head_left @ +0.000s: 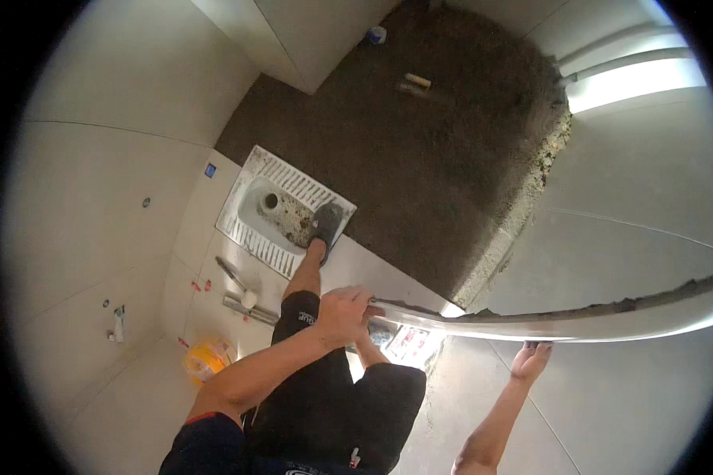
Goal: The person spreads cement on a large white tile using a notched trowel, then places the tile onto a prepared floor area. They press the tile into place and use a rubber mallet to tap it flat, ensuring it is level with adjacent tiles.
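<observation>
A long, glossy pale tile slab (594,328), dark mortar along its upper edge, extends from the middle to the right rim of the head view. My left hand (343,317) grips its left end with fingers curled over the edge. Lower right, my right hand (533,360) supports the near edge with curled fingers, their tips partly hidden by the slab. My left foot in a grey slipper (326,222) rests on a white squat toilet (244,214) embedded beside dark mortar bedding (436,166).
A rubber mallet (248,298), a metal bar (253,313) and a yellow container (204,360) lie at the left. A trowel (417,81) sits on the mortar. Pale tiled walls (111,198) surround the space, with a pipe (626,63) at the upper right.
</observation>
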Available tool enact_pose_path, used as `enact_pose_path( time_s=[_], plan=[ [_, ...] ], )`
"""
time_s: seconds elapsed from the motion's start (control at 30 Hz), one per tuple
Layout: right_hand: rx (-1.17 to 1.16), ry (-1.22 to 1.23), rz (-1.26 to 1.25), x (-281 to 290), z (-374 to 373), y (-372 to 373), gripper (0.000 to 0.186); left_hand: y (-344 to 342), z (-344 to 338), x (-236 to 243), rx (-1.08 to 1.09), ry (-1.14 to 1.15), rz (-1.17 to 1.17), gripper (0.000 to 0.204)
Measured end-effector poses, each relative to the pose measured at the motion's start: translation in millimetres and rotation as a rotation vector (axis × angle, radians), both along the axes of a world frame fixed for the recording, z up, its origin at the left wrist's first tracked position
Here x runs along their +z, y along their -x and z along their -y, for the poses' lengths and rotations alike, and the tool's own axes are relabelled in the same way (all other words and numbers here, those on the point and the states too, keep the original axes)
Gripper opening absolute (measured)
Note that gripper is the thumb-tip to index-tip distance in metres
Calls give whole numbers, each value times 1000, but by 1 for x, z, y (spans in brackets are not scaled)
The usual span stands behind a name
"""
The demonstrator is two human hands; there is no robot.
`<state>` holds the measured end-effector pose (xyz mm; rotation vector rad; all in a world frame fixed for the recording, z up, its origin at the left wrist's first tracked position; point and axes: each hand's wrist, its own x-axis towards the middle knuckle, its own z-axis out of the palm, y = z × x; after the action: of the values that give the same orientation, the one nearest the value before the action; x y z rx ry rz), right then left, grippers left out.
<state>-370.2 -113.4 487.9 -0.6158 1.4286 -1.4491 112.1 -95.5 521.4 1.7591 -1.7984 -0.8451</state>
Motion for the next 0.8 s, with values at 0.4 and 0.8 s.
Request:
enact_pose_path(
  time_s=[0.4,0.8],
  plan=[
    [-111,-13,-164,29,83,-111,58,-48,5,1,304,22,16,27],
    [121,11,-585,148,146,-252,55,-60,-51,-3,876,-310,-601,46]
  ],
)
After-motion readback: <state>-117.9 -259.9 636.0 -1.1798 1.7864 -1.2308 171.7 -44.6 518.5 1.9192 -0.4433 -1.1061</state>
